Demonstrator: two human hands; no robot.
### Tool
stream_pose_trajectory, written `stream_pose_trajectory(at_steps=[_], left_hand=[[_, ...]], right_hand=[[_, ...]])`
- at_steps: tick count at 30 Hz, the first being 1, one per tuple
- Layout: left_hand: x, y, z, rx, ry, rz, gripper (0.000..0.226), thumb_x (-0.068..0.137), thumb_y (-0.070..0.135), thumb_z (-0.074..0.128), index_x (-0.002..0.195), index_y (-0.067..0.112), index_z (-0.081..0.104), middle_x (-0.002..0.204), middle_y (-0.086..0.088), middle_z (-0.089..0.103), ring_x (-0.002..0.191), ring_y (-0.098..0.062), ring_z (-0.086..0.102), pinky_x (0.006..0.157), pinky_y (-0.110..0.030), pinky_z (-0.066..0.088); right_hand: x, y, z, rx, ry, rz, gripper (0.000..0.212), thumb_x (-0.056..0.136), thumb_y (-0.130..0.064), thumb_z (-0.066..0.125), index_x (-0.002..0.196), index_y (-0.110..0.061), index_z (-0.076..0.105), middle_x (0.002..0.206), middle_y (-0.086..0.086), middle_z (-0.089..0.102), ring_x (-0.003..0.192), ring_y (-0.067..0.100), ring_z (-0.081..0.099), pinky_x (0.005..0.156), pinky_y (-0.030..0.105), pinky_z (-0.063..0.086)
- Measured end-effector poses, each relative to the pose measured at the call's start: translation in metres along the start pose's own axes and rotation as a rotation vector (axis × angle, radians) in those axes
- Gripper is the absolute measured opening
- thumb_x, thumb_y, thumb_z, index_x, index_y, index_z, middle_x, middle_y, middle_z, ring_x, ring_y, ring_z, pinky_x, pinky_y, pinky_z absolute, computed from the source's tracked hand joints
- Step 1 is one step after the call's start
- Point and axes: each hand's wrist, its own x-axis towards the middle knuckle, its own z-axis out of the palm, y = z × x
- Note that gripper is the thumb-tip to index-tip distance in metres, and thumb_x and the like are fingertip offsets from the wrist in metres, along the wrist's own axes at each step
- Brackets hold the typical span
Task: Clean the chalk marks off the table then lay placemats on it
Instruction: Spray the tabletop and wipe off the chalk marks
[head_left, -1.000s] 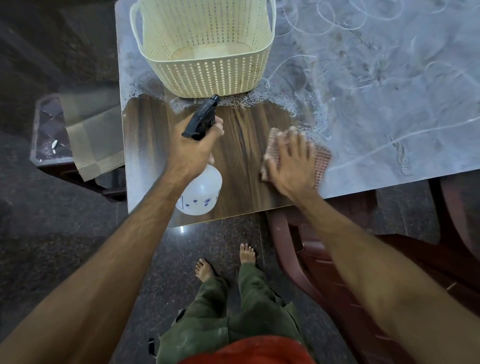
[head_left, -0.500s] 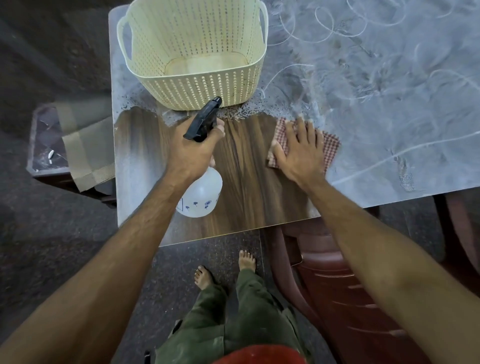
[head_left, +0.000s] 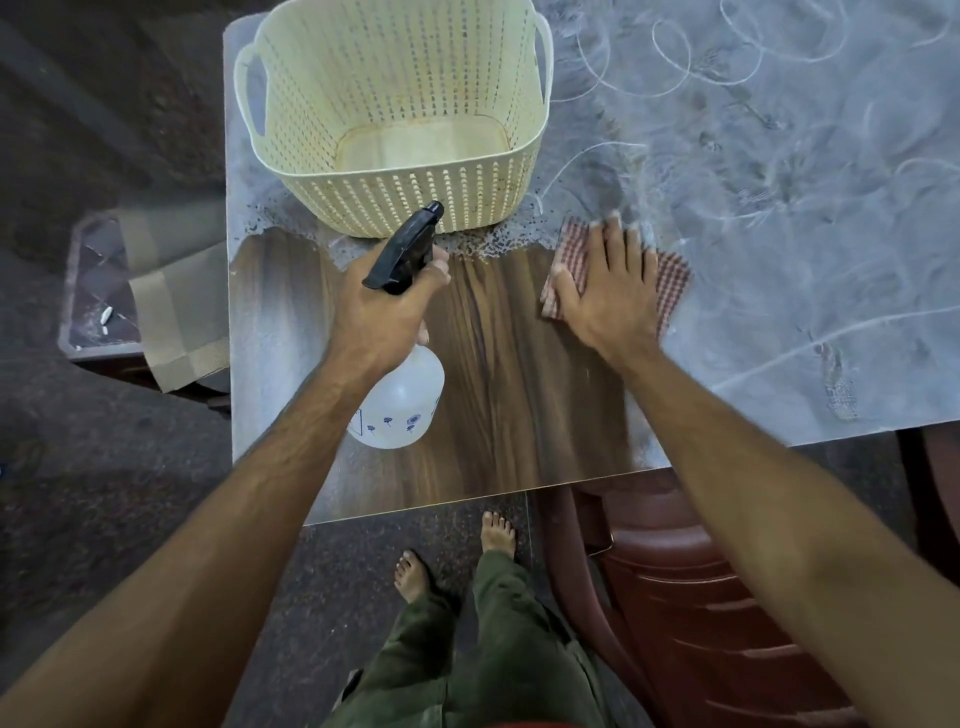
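My left hand (head_left: 387, 306) grips one spray bottle (head_left: 397, 400); my right hand (head_left: 610, 291) presses flat on one checked cloth (head_left: 672, 278) at the chalk marks (head_left: 779, 182) on the table (head_left: 498, 405). One basket (head_left: 395, 124) on the table, placemats (head_left: 176, 306) on one side stool (head_left: 91, 291).

the left hand (head_left: 382, 317) grips a spray bottle (head_left: 397, 400) by the neck, black trigger (head_left: 405, 249) pointing to 12 o'clock at a cream basket (head_left: 395, 202). the right hand (head_left: 610, 291) lies flat, fingers straight, on a checked cloth (head_left: 672, 278) at the edge of the chalk (head_left: 779, 208), which covers the table (head_left: 519, 415) toward 1 and 3 o'clock. bare wood shows between the hands. at 9 o'clock, folded mats (head_left: 176, 312) lie on a stool (head_left: 85, 291). a chair (head_left: 701, 597) stands at 5 o'clock.
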Motion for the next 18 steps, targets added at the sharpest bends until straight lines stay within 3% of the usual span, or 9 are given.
stream_pose_trajectory(at_steps=[3,7,12,15,18], left_hand=[[0.002,0.0,0.002,-0.019,-0.002,0.011,0.006,0.095,0.021,0.063,0.097,0.02,0.069,0.097,-0.002,0.073,0.036,-0.009,0.05,0.046,-0.018,0.043],[0.007,0.004,0.005,-0.018,-0.017,0.023,0.009,0.093,0.026,0.063,0.098,0.021,0.069,0.094,-0.002,0.074,0.036,-0.01,0.051,0.048,-0.019,0.043],[0.012,0.009,0.011,-0.009,-0.041,0.024,0.014,0.094,0.025,0.063,0.102,0.015,0.068,0.095,-0.006,0.073,0.037,-0.009,0.051,0.048,-0.02,0.044],[0.017,0.01,0.011,-0.01,-0.038,0.012,0.01,0.095,0.022,0.064,0.101,0.015,0.069,0.097,-0.005,0.073,0.036,-0.01,0.05,0.048,-0.02,0.045],[0.018,0.011,0.015,0.002,-0.046,0.017,0.01,0.096,0.019,0.063,0.1,0.013,0.069,0.094,-0.005,0.073,0.035,-0.008,0.049,0.047,-0.02,0.045]], right_hand=[[0.03,-0.026,-0.001,0.006,0.0,0.015,0.078,0.099,-0.059,0.022,0.157,-0.008,0.017,0.165,0.015,0.01,0.153,0.031,0.006,0.123,0.05,0.005],[0.018,-0.055,0.007,-0.017,-0.036,-0.101,0.078,0.099,-0.059,0.019,0.158,-0.008,0.013,0.165,0.014,0.009,0.153,0.03,0.005,0.124,0.048,0.004],[-0.037,-0.025,0.014,-0.003,-0.043,-0.253,0.074,0.099,-0.062,0.022,0.159,-0.019,0.014,0.167,0.003,0.006,0.154,0.022,0.002,0.123,0.042,0.0],[-0.019,0.011,0.008,-0.041,-0.024,-0.153,0.076,0.099,-0.065,0.017,0.159,-0.019,0.013,0.167,0.005,0.006,0.153,0.024,0.004,0.123,0.045,-0.001],[0.027,0.027,-0.002,-0.025,0.028,-0.003,0.075,0.099,-0.062,0.025,0.158,-0.015,0.02,0.165,0.009,0.015,0.152,0.028,0.012,0.123,0.048,0.006]])
